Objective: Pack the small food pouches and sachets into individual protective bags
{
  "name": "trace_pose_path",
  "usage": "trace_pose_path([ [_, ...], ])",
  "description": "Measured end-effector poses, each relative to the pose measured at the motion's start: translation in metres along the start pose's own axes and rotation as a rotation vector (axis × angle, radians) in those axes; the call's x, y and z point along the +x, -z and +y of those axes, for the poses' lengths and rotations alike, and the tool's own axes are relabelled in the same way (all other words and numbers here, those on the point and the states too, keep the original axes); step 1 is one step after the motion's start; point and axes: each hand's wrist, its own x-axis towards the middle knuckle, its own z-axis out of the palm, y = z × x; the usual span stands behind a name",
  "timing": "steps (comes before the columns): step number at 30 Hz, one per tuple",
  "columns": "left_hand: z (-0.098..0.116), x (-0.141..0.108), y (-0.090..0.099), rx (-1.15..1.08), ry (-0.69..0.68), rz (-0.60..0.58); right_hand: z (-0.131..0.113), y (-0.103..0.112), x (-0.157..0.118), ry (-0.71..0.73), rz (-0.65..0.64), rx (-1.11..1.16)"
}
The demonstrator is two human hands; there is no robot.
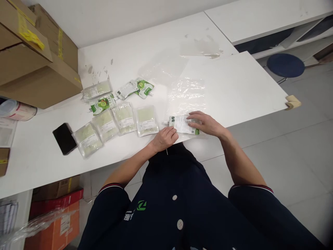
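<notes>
A white and green spout pouch (182, 125) lies flat near the table's front edge, its spout pointing left. It rests on a sheet of clear plastic wrap (186, 95) that stretches back across the table. My right hand (205, 123) lies over the pouch's right end, fingers stretched out and slightly apart. At the pouch's lower left, my left hand (165, 139) is closed, with its curled fingers at the near edge of the wrap. Just left of it is a clear packet with pale green contents (147, 121). My left fingertips are partly hidden.
Several similar packets (104, 125) line the front left, beside a black phone (64, 139). Behind them lie more green spout pouches (127, 89) and a wrapped packet (97, 90). Cardboard boxes (39, 80) stand at the left. The table corner has a tan guard (293, 102); a blue stool (285, 65) stands beyond.
</notes>
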Motion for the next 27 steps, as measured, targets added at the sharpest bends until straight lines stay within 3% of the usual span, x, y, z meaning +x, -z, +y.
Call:
trace_pose_path([
  [5,-0.007,0.014,0.014,-0.039,0.004,-0.067,0.008,0.02,-0.034,0.038,-0.146,0.108],
  [9,-0.025,0.036,0.03,-0.145,0.111,-0.217,0.005,0.025,-0.056,0.085,-0.245,0.032],
  [11,-0.038,0.052,0.037,-0.225,0.208,-0.295,0.002,0.02,-0.058,0.079,-0.134,-0.01],
  [13,-0.053,0.072,0.041,-0.338,0.299,-0.333,0.004,0.014,-0.051,0.047,0.071,0.024],
  [15,-0.069,0.091,0.04,-0.455,0.374,-0.319,0.009,0.009,-0.037,0.009,0.269,0.129],
  [17,-0.085,0.108,0.033,-0.546,0.44,-0.275,0.016,0.007,-0.017,-0.005,0.384,0.274],
  [20,-0.107,0.122,0.014,-0.662,0.55,-0.209,0.027,0.007,0.012,-0.049,0.488,0.456],
  [23,-0.123,0.121,-0.004,-0.702,0.782,-0.174,0.036,0.008,0.031,-0.153,0.553,0.533],
  [25,-0.128,0.113,-0.012,-0.678,0.961,-0.212,0.04,0.007,0.036,-0.211,0.544,0.554],
  [27,-0.129,0.104,-0.017,-0.675,1.056,-0.273,0.045,0.006,0.038,-0.265,0.524,0.568],
])
